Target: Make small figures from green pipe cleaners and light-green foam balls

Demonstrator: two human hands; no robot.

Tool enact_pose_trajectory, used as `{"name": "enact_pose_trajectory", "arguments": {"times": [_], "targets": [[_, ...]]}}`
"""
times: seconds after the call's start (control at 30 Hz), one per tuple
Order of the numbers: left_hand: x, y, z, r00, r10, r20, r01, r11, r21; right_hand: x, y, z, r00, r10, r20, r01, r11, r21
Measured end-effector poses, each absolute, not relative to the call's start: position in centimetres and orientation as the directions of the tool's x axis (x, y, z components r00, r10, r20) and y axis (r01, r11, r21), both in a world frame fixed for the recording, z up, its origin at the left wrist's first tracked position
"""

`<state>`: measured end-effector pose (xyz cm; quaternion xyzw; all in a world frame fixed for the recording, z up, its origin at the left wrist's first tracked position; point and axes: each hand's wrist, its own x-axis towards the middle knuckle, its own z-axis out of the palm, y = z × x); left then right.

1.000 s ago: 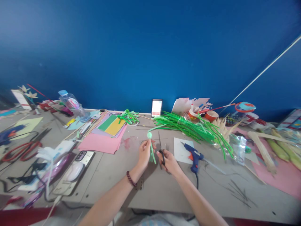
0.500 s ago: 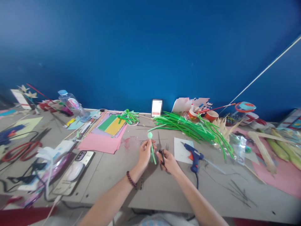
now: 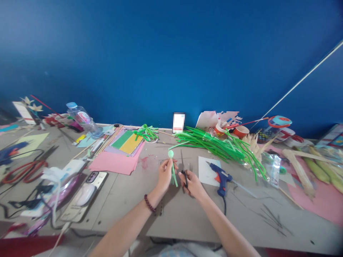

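Near the middle of the table, my left hand (image 3: 165, 174) pinches a light green pipe cleaner piece (image 3: 174, 175). Its rounded, coiled head sticks up above my fingertips, and loose strands hang down on the right side. Just to the right, my right hand (image 3: 192, 183) is closed around the dark handles of a pair of scissors (image 3: 182, 160). The blades point away from me, apart from the green piece. Behind both hands lies a heap of bright green pipe cleaners (image 3: 211, 142).
A blue glue gun (image 3: 221, 175) rests on white paper right of my hands. On the left are coloured sheets (image 3: 115, 162), a phone (image 3: 84, 196), red-handled scissors (image 3: 26, 171) and a plastic bottle (image 3: 84, 119). Corn husks (image 3: 302, 171) lie far right. A blue wall (image 3: 171, 64) stands behind.
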<state>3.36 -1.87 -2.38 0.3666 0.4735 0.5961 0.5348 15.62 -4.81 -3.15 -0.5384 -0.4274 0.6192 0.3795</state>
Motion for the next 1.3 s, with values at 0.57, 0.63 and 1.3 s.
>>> {"name": "enact_pose_trajectory", "arguments": {"times": [0.57,0.63,1.3], "targets": [[3.57,-2.1,-2.07,-0.161,0.984,-0.079,-0.308,0.026,0.951,15.43,-5.03,-3.17,-0.088,0.96,-0.266,0.04,-0.263,-0.964],[3.62,-2.11,-2.03,-0.16,0.984,-0.076,-0.315,0.022,0.949,15.46,-5.05,-3.25,-0.08,0.966,-0.247,0.062,-0.242,-0.968],[3.65,-2.22,-2.19,-0.171,0.983,-0.064,-0.286,0.012,0.958,15.57,-4.98,-3.3,-0.076,0.969,-0.234,0.1,-0.226,-0.969]]}}
